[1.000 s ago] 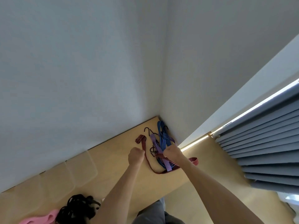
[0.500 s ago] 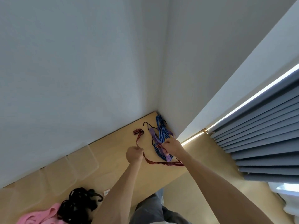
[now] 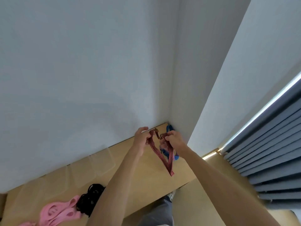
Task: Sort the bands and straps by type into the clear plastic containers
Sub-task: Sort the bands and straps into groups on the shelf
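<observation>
both hands are raised above the far right corner of the tabletop (image 3: 146, 180), sharing one red striped strap (image 3: 162, 158): the left hand (image 3: 141, 139) pinches one end between thumb and fingers, the right hand (image 3: 175, 139) pinches the other, and the strap sags between them in a folded v whose lowest point hangs just above the wood. the likeliest trouble, as i judge it, is a snag: a blue strap (image 3: 176, 158) lies in the corner right behind and under the red one, and if the two are caught together, pulling the red one away could drag the blue one along or off the right edge. a loose pinch could also let one end drop and undo the fold. the clear plastic containers (image 3: 101, 162) sit along the far edge against the wall, well left of the hands, so the strap must travel across. a heap of black bands (image 3: 91, 199) and a pink band (image 3: 60, 212) lie near the front left, beside the left forearm, close enough to be brushed by it on the way over. a grey curtain (image 3: 268, 152) hangs past the right edge.
</observation>
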Available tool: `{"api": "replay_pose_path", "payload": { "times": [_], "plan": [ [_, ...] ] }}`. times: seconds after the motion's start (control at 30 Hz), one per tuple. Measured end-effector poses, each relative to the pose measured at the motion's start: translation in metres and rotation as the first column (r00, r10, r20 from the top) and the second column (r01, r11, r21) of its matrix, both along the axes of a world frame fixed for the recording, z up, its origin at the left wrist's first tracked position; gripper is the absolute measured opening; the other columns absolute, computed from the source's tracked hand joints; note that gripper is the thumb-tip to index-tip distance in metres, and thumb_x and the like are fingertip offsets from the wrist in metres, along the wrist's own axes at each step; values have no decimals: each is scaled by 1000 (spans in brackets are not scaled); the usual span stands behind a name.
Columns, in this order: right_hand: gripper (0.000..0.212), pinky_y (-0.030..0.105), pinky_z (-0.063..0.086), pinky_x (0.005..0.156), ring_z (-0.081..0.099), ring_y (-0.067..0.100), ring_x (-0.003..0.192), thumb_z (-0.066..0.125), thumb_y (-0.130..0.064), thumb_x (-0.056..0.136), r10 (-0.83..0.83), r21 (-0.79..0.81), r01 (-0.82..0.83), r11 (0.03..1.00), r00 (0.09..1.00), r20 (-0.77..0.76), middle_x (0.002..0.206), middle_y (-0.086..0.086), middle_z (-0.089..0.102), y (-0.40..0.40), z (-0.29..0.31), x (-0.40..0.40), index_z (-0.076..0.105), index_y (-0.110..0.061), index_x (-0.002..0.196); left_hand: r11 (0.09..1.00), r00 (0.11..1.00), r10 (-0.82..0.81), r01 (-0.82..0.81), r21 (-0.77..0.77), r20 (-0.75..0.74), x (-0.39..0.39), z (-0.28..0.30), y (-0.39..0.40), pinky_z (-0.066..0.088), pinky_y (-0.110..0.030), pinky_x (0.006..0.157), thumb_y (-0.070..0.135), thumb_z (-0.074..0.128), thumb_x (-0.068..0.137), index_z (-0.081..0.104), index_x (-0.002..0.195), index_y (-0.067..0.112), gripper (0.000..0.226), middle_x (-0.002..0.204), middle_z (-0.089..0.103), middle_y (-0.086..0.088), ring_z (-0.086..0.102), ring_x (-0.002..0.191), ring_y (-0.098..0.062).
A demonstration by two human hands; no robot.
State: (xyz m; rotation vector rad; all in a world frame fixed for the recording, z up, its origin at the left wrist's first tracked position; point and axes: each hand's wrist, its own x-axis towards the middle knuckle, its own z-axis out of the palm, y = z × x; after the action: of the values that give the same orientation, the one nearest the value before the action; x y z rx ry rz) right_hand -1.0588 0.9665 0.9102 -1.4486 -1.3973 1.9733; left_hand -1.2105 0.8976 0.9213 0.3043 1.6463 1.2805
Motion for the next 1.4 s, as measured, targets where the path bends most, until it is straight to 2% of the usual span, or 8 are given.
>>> {"api": "replay_pose_path", "payload": {
  "times": [0.3, 0.47, 0.57, 0.67, 0.87, 1.0, 1.17, 1.4],
  "plan": [
    [21, 43, 53, 86, 65, 24, 78, 69, 9, 77, 352, 203, -356, 912, 934, 60, 85, 14, 73, -47, 15, -2, 64, 2, 96, 945, 978, -180, 143, -295, -103, 9, -5, -36, 27, -26, 44, 32, 64, 95, 66, 84, 5, 28, 66, 66, -12, 46, 44, -16],
    [29, 28, 51, 76, 67, 18, 87, 54, 5, 87, 528, 39, -554, 832, 811, 252, 97, 9, 73, -60, -1, 4, 72, -10, 102, 952, 997, -58, 42, -304, -45, 10, -26, -58, 29, -26, 45, -8, 68, 81, 58, 90, 7, 20, 69, 55, -12, 43, 50, -18],
    [29, 24, 47, 66, 62, 18, 76, 51, 5, 91, 458, -8, -488, 873, 813, 360, 93, 15, 69, -67, -21, 7, 69, -1, 112, 954, 997, -37, 17, -298, -61, 6, -36, -71, 30, -23, 42, -14, 61, 79, 55, 104, 6, 32, 71, 50, -10, 42, 48, -16],
    [29, 40, 49, 94, 59, 26, 97, 49, -1, 92, 364, 70, -452, 889, 793, 489, 111, 19, 66, -68, -44, 5, 67, 3, 114, 957, 994, -100, 83, -277, -48, 2, -46, -79, 34, -21, 43, -13, 60, 79, 59, 110, 7, 38, 80, 55, -11, 48, 53, -16],
    [59, 36, 44, 97, 54, 26, 116, 56, -21, 98, 216, 25, -245, 969, 894, 393, 133, 11, 53, -73, -65, -11, 33, -17, 153, 940, 956, -291, 294, -175, 42, -16, -59, -80, 51, -29, 69, -13, 56, 81, 63, 108, 11, 37, 93, 69, -12, 65, 78, -20],
    [54, 28, 41, 94, 53, 24, 122, 67, -15, 88, 328, 116, -442, 889, 794, 512, 137, 8, 58, -66, -78, -17, 54, -15, 140, 930, 937, -340, 348, -120, 87, -27, -64, -73, 51, -33, 73, -18, 49, 80, 61, 108, 9, 41, 92, 73, -15, 68, 81, -25],
    [13, 40, 56, 89, 67, 19, 78, 56, -8, 94, 161, 147, -232, 962, 910, 383, 84, 8, 71, -51, -77, -22, 69, -7, 98, 929, 944, -326, 329, -170, 45, -37, -67, -65, 50, -34, 76, -20, 50, 80, 63, 106, 12, 43, 96, 71, -15, 65, 84, -26],
    [44, 40, 51, 91, 62, 30, 107, 58, -3, 90, 247, 42, -267, 963, 933, 264, 117, 15, 65, -40, -67, -42, 60, -18, 131, 923, 929, -369, 366, -120, 0, -46, -60, -53, 49, -25, 68, -17, 54, 81, 65, 106, 13, 40, 87, 74, -4, 66, 78, -16]
  ]
}}
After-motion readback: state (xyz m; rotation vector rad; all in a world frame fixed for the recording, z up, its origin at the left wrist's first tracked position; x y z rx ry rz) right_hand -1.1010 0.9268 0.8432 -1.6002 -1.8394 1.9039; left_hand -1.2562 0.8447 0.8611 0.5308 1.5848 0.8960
